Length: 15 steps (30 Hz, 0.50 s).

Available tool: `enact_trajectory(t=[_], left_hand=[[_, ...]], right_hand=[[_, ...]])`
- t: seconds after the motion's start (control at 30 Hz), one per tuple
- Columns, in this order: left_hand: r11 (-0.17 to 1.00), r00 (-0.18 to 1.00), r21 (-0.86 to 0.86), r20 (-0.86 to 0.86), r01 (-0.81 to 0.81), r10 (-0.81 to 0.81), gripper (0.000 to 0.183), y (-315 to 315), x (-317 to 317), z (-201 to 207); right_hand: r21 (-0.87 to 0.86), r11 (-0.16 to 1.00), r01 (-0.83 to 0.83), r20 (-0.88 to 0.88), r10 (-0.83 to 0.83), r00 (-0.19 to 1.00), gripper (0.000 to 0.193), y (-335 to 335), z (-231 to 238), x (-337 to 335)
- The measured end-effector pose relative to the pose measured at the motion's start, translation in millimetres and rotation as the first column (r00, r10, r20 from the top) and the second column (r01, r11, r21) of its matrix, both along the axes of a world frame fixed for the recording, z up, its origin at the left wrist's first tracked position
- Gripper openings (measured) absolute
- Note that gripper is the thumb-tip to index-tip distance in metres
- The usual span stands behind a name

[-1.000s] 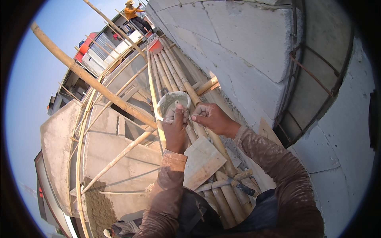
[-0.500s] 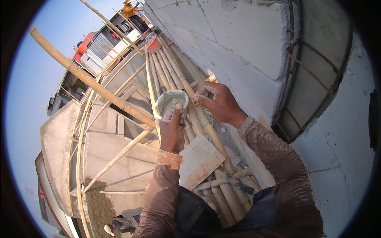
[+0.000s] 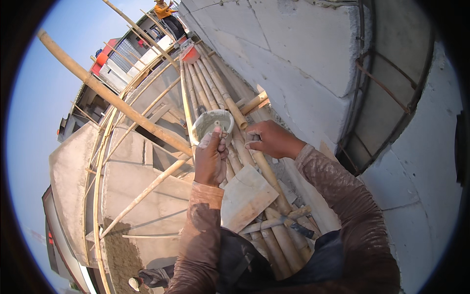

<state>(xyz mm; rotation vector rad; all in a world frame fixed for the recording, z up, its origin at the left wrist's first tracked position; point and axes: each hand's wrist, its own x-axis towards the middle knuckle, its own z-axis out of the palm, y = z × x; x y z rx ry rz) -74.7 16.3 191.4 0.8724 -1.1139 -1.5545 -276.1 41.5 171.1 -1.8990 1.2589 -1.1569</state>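
My left hand [image 3: 213, 156] is closed, its thumb pressed against curled fingers. Just past the thumb tip shows a small pale piece, too small to name; whether it is in my grip or lies beyond I cannot tell. Behind that hand is a mortar-smeared whitish bowl [image 3: 198, 128], grey inside, above the bamboo poles. Up and to the right, my right hand [image 3: 274, 139] is bent in a pinch, with dusty fingertips close to the bowl's right side. What those fingers hold, if anything, is hidden.
Bamboo poles [image 3: 208, 88] form a walkway below me, with a flat board [image 3: 247, 198] on it. A pale block wall [image 3: 298, 63] rises on the right. An orange bucket [image 3: 190, 54] stands farther along, near a person in orange [image 3: 165, 12]. Another person [image 3: 152, 279] is lower left.
My right hand has moved down slightly, its fingertips now lower beside the bowl. My left hand has shifted a little left and up, staying closed.
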Motion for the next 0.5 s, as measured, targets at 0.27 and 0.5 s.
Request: enact_trajectory(t=[0.27,0.5], left_hand=[[0.976,0.977,-0.062,0.038,-0.208,0.211,0.022,-10.0,17.1,-20.4],[0.968,0.978,-0.139,-0.037,-0.210,0.207,0.033,-24.9,20.3,-21.2]], right_hand=[[0.099,0.914,-0.394,0.098,0.385,0.918,0.021,15.6,29.6,-13.5],[0.272,0.884,0.381,-0.641,-0.129,0.756,0.037,-21.0,-99.4,-52.9]])
